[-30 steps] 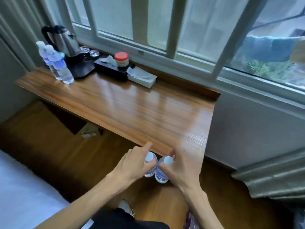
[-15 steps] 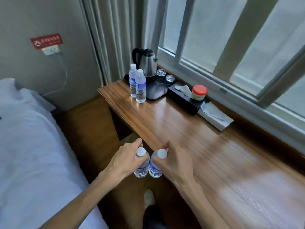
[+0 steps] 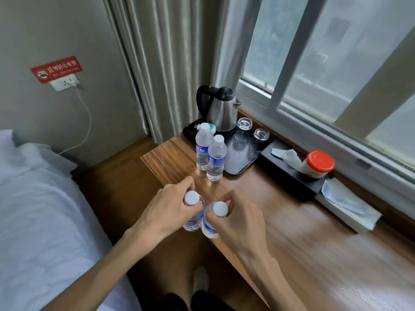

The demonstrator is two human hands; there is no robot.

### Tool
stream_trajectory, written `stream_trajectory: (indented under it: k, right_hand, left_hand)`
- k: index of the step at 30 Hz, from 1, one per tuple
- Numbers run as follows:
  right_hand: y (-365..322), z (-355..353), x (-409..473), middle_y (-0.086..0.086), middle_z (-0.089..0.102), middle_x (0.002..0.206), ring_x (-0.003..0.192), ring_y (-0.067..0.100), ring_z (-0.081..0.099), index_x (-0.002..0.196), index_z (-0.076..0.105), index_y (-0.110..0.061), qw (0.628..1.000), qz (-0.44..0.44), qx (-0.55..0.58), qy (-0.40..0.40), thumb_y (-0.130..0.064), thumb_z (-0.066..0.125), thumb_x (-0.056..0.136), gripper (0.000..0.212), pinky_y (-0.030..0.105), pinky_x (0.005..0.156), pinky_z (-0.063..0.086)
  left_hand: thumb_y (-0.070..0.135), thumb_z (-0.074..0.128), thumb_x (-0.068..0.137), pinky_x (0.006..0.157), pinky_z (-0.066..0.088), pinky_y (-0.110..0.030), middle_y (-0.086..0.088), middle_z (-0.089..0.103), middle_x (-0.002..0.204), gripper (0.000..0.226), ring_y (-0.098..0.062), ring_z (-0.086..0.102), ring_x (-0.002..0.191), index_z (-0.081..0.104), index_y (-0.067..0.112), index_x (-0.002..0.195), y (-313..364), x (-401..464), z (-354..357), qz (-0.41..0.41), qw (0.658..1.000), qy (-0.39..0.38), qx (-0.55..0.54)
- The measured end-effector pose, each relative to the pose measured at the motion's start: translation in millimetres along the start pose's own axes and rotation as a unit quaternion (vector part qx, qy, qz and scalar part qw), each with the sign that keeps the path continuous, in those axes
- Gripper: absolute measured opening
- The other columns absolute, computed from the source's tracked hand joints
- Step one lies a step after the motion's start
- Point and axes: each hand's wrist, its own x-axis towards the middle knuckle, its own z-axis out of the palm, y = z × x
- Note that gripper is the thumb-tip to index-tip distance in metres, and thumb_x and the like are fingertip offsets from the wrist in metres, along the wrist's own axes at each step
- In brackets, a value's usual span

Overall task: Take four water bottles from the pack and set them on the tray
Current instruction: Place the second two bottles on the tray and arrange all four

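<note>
At the near edge of a long wooden surface under a window, a person holds two clear plastic water bottles with white caps, one in each hand; the left hand has its fingers curled around the neck of the left held bottle, just under the cap; the right hand pinches the neck of the right held bottle the same way; the two bottles hang upright, side by side and almost touching, over the surface's front edge. Farther along, two more clear water bottles with blue labels stand upright on the wood, close together, just beside the near-left edge of a black rectangular tray; the tray carries a stainless steel electric kettle with a black handle and three upturned clear glasses. To the right of the tray lies a black tissue box, with a red-lidded white jar resting on it. A white-sheeted bed fills the left of the view; grey curtains hang behind the kettle.
</note>
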Motion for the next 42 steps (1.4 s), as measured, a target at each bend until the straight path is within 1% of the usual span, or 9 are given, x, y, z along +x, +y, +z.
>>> stream_trajectory:
  k: [3, 6, 11, 20, 25, 29, 35, 39, 42]
  right_hand:
    - [-16.5, 9.8, 31.6, -0.005, 0.059, 0.061, 0.062, 0.018, 0.061, 0.08, 0.055, -0.025, 1.0, 0.027, 0.004, 0.015, -0.052, 0.063, 0.065, 0.032, 0.036, 0.055, 0.048]
    - [-29.8, 23.1, 58.3, -0.004, 0.062, 0.065, 0.065, 0.019, 0.062, 0.083, 0.056, -0.026, 0.998, 0.041, 0.01, 0.036, -0.061, 0.054, 0.063, 0.04, 0.037, 0.057, 0.049]
    - [-44.1, 46.5, 99.4, -0.003, 0.068, 0.071, 0.068, 0.02, 0.065, 0.084, 0.057, -0.026, 0.995, 0.081, -0.002, 0.066, -0.068, 0.049, 0.062, 0.049, 0.039, 0.061, 0.053]
    - [-74.0, 79.4, 133.8, -0.003, 0.07, 0.072, 0.07, 0.022, 0.066, 0.083, 0.057, -0.025, 0.973, 0.186, -0.042, 0.134, -0.07, 0.048, 0.061, 0.051, 0.035, 0.061, 0.05]
    - [-81.6, 95.2, 146.2, -0.002, 0.071, 0.074, 0.072, 0.025, 0.067, 0.083, 0.057, -0.025, 0.953, 0.238, -0.068, 0.172, -0.052, 0.06, 0.066, 0.032, 0.034, 0.06, 0.049]
    - [-82.7, 100.8, 157.9, -0.003, 0.07, 0.075, 0.073, 0.025, 0.066, 0.085, 0.055, -0.025, 0.942, 0.265, -0.059, 0.199, -0.047, 0.064, 0.067, 0.03, 0.036, 0.063, 0.05]
    - [-83.5, 107.9, 165.1, -0.004, 0.067, 0.07, 0.067, 0.02, 0.064, 0.084, 0.05, -0.026, 0.939, 0.253, -0.049, 0.227, -0.052, 0.06, 0.071, 0.031, 0.034, 0.059, 0.047]
    - [-81.4, 117.4, 158.9, -0.008, 0.066, 0.072, 0.065, 0.015, 0.064, 0.089, 0.05, -0.028, 0.939, 0.239, -0.049, 0.241, -0.055, 0.059, 0.075, 0.032, 0.033, 0.059, 0.05]
    - [-77.1, 124.1, 152.9, -0.011, 0.059, 0.068, 0.061, 0.01, 0.058, 0.091, 0.051, -0.03, 0.939, 0.232, -0.015, 0.254, -0.05, 0.067, 0.078, 0.03, 0.029, 0.057, 0.049]
  left_hand:
    - [0.038, 0.068, 0.078, 0.05, 0.041, -0.03, 0.004, 0.06, 0.067, 0.026, -0.011, 0.055, 0.058, 0.047, 0.022, 0.083, -10.4, 39.6, -12.8, 0.009, 1.0, -0.007, -0.002]
    - [0.037, 0.068, 0.078, 0.05, 0.041, -0.029, 0.005, 0.062, 0.068, 0.026, -0.011, 0.058, 0.061, 0.047, 0.023, 0.082, -26.5, 76.6, -20.5, 0.029, 0.999, -0.034, -0.005]
    - [0.036, 0.07, 0.078, 0.045, 0.03, -0.02, 0.005, 0.06, 0.066, 0.026, -0.008, 0.052, 0.056, 0.048, 0.022, 0.082, -52.4, 136.1, -29.7, 0.087, 0.993, -0.074, 0.008]
    - [0.039, 0.069, 0.072, 0.054, 0.042, -0.034, 0.004, 0.059, 0.063, 0.03, -0.019, 0.055, 0.06, 0.046, 0.021, 0.081, -85.0, 213.0, -37.9, 0.182, 0.97, -0.163, -0.001]
    - [0.041, 0.068, 0.07, 0.058, 0.047, -0.039, 0.0, 0.06, 0.064, 0.032, -0.025, 0.058, 0.064, 0.045, 0.021, 0.081, -93.4, 239.7, -38.3, 0.219, 0.957, -0.191, 0.005]
    - [0.041, 0.064, 0.069, 0.061, 0.051, -0.042, -0.002, 0.06, 0.064, 0.029, -0.029, 0.058, 0.067, 0.046, 0.021, 0.081, -94.7, 253.6, -38.7, 0.253, 0.946, -0.201, 0.007]
    - [0.042, 0.066, 0.073, 0.063, 0.05, -0.039, 0.002, 0.061, 0.067, 0.027, -0.018, 0.06, 0.067, 0.049, 0.023, 0.082, -95.5, 271.2, -39.6, 0.278, 0.934, -0.223, -0.006]
    - [0.038, 0.07, 0.078, 0.058, 0.042, -0.025, 0.009, 0.058, 0.068, 0.025, -0.006, 0.056, 0.065, 0.05, 0.026, 0.087, -101.3, 271.8, -36.7, 0.288, 0.929, -0.23, -0.032]
    - [0.034, 0.076, 0.078, 0.056, 0.036, -0.017, 0.01, 0.051, 0.062, 0.027, -0.005, 0.051, 0.061, 0.054, 0.027, 0.092, -111.7, 263.5, -32.4, 0.277, 0.933, -0.218, -0.078]
